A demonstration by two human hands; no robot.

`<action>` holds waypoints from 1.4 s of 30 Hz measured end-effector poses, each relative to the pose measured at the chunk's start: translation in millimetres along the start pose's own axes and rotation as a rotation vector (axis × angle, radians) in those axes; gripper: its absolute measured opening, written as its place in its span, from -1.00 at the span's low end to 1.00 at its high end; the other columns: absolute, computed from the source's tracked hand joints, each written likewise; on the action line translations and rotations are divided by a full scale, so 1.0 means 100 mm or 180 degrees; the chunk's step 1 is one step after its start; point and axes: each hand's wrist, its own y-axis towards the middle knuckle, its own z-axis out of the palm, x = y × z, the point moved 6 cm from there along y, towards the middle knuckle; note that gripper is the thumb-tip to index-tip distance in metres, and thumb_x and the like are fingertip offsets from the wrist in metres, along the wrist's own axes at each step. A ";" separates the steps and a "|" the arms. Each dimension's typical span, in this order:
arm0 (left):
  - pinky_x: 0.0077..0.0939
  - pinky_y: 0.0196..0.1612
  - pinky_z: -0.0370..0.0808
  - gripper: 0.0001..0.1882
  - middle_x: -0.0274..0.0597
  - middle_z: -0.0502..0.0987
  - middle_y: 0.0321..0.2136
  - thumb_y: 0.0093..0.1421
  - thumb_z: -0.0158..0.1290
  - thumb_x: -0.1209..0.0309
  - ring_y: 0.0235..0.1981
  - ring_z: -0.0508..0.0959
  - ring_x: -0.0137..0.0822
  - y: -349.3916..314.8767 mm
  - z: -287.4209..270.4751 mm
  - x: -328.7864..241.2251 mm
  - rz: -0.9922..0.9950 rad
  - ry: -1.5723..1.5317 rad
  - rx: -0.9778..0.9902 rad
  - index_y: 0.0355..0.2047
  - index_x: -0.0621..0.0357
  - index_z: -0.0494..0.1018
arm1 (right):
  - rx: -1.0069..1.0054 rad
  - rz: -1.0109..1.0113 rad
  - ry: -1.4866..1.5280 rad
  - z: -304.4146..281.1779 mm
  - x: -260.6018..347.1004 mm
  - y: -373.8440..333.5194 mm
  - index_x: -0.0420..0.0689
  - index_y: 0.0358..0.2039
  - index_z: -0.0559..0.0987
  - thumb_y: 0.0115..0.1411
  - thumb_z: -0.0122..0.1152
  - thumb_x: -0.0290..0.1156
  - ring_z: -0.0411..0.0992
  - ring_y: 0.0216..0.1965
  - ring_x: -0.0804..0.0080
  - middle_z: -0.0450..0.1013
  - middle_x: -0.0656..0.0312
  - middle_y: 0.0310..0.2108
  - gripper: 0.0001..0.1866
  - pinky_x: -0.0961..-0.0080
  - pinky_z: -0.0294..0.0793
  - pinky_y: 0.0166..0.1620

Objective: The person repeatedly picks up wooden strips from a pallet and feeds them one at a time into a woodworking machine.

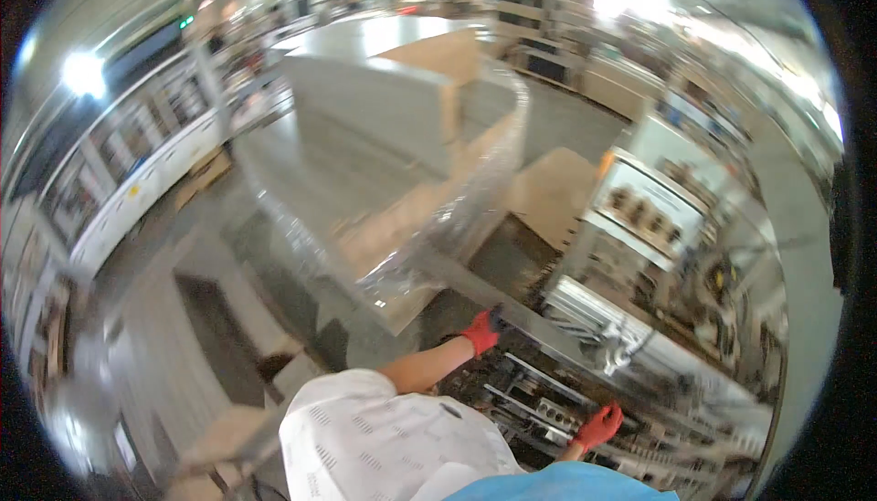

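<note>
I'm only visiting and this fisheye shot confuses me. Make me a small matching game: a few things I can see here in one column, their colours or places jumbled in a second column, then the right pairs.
Things:
1. left hand
2. right hand
3. clear plastic sheet
4. short sleeve

Descriptions:
A. white with a fine printed pattern, at the lower edge
B. red-gloved, on the long grey metal bar
C. red-gloved, lower down on the machine frame
D. shiny, see-through, over large pale boards

Pairs: 1-B, 2-C, 3-D, 4-A
</note>
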 end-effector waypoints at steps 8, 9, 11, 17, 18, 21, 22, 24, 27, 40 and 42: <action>-0.19 -0.28 0.47 -0.68 -0.15 0.50 -0.31 0.20 0.01 0.13 -0.31 0.52 -0.15 0.33 -0.15 1.04 -0.0303 -0.4380 -0.1154 -0.24 0.13 0.40 | 0.0298 0.0070 0.0584 0.34 0.25 0.07 -0.19 -0.02 0.47 0.31 -0.05 -0.24 0.37 -0.05 0.14 0.42 0.05 -0.07 -0.65 0.24 0.38 -0.05; -0.14 -0.24 0.47 -0.66 -0.14 0.50 -0.29 0.20 0.00 0.11 -0.28 0.51 -0.13 0.22 -0.14 1.05 -0.0217 -0.4499 -0.1095 -0.22 0.13 0.40 | 0.0055 0.0112 0.0671 0.31 0.18 0.07 -0.15 0.06 0.40 0.30 -0.03 -0.22 0.39 -0.06 0.18 0.42 0.07 -0.06 -0.61 0.27 0.40 -0.04; -0.04 -0.15 0.47 -0.60 -0.10 0.51 -0.24 0.20 -0.02 0.07 -0.23 0.51 -0.09 -0.11 -0.24 1.08 -0.0019 -0.4691 -0.1056 -0.17 0.14 0.39 | 0.0107 0.0354 0.0715 0.32 -0.03 0.10 -0.14 0.13 0.31 0.29 0.00 -0.19 0.34 0.00 0.17 0.33 0.05 0.04 -0.54 0.26 0.36 0.02; 0.02 0.02 0.40 -0.52 0.00 0.48 -0.09 0.21 -0.08 0.01 -0.13 0.48 -0.01 -1.79 -0.87 1.18 -0.0529 -0.4930 -0.1528 -0.08 0.15 0.40 | 0.0128 0.0585 0.1049 0.35 0.29 0.23 -0.12 0.20 0.22 0.20 0.12 -0.11 0.33 0.00 0.16 0.30 0.03 0.06 -0.37 0.26 0.34 0.04; -0.01 0.03 0.40 -0.53 0.00 0.47 -0.10 0.21 -0.08 0.02 -0.13 0.49 -0.01 -2.01 -1.01 1.30 -0.0456 -0.5159 -0.1975 -0.10 0.15 0.41 | 0.0232 0.0454 0.1144 0.37 0.50 0.23 -0.12 0.20 0.22 0.18 0.14 -0.10 0.34 -0.03 0.16 0.31 0.03 0.04 -0.35 0.27 0.35 0.03; -0.05 0.05 0.39 -0.56 -0.05 0.47 -0.11 0.24 -0.10 0.03 -0.10 0.47 -0.02 -2.52 -1.49 2.41 0.0612 -0.5058 -0.2412 -0.11 0.14 0.41 | 0.0694 0.0037 0.1488 0.52 1.10 0.05 -0.11 0.21 0.22 0.13 0.20 -0.05 0.38 -0.10 0.17 0.37 0.03 -0.02 -0.28 0.30 0.38 0.00; -0.06 0.05 0.39 -0.58 -0.09 0.48 -0.11 0.25 -0.10 0.05 -0.09 0.46 -0.03 -2.55 -1.60 2.37 0.0548 -0.5121 -0.2644 -0.11 0.13 0.40 | 0.0780 -0.0013 0.1514 0.51 1.19 0.02 -0.11 0.21 0.21 0.11 0.22 -0.04 0.40 -0.12 0.17 0.38 0.03 -0.04 -0.26 0.30 0.39 -0.01; -0.14 -0.01 0.42 -0.71 -0.19 0.47 -0.21 0.26 -0.04 0.24 -0.18 0.47 -0.16 -2.64 -1.85 1.94 0.0705 -0.5307 -0.2589 -0.10 0.13 0.35 | 0.1087 0.0671 0.1261 0.61 1.04 -0.05 -0.14 0.27 0.10 0.23 0.09 -0.17 0.18 0.18 0.17 0.11 -0.03 0.22 -0.31 0.25 0.22 0.16; -0.30 -0.11 0.43 -0.67 -0.28 0.45 -0.37 0.23 -0.04 0.03 -0.35 0.43 -0.24 -3.31 -2.19 2.64 -0.0405 -0.4872 -0.4026 -0.21 -0.01 0.40 | 0.2025 0.0797 0.2154 0.97 1.63 -0.37 -0.13 0.26 0.13 0.23 0.09 -0.21 0.34 0.03 0.24 0.23 0.00 0.14 -0.35 0.19 0.24 0.13; -0.34 -0.45 0.36 -0.70 -0.29 0.44 -0.52 0.14 0.09 0.12 -0.52 0.42 -0.35 -3.29 -3.96 3.97 0.0680 -0.5347 -0.4357 -0.39 0.08 0.38 | 0.4511 0.0147 0.0980 1.45 3.34 -3.02 -0.21 -0.30 0.60 0.23 0.07 -0.22 0.41 -0.40 0.39 0.50 0.21 -0.42 -0.70 0.40 0.38 -0.24; -0.19 -0.18 0.39 -0.58 -0.11 0.49 -0.27 0.02 0.21 0.24 -0.28 0.45 -0.18 -3.43 -3.86 4.15 -0.0562 -0.4583 -0.5382 -0.19 0.18 0.35 | 0.5006 -0.0749 0.0898 1.69 3.65 -3.66 -0.25 -0.31 0.58 0.24 0.06 -0.19 0.39 -0.42 0.44 0.50 0.24 -0.43 -0.66 0.46 0.35 -0.27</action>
